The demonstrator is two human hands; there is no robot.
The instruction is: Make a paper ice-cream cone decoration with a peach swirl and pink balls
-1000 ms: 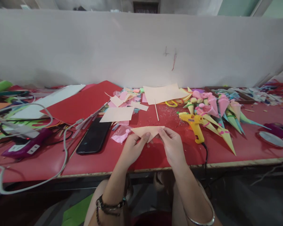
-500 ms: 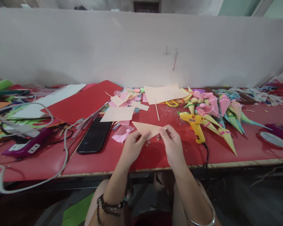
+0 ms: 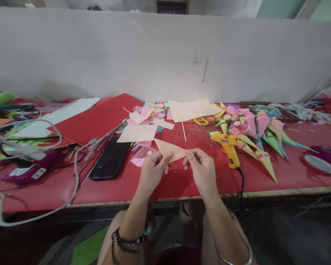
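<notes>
A cream, roughly triangular piece of paper [image 3: 169,148] is held between my two hands, just above the table's front part. My left hand [image 3: 154,167] pinches its lower left side, thumb on top. At the paper's right corner, my right hand [image 3: 200,165] grips it between thumb and fingers. Beyond it lies a thin white stick [image 3: 184,129]. A cream paper rectangle [image 3: 138,133] rests to the left, and a larger cream sheet [image 3: 191,109] lies farther back. To the right of my right hand is a yellow glue gun [image 3: 228,145].
Paper cones [image 3: 260,125] in pink, yellow and green are piled on the right. Yellow-handled scissors [image 3: 201,121] lie partly under the large sheet. On the left are a black phone [image 3: 110,160], a red sheet [image 3: 96,119], a purple power strip [image 3: 33,167] and a white cable [image 3: 76,176].
The paper has turned slightly, its left tip rising a little. My left hand has shifted slightly left, and my right hand has moved slightly too.
</notes>
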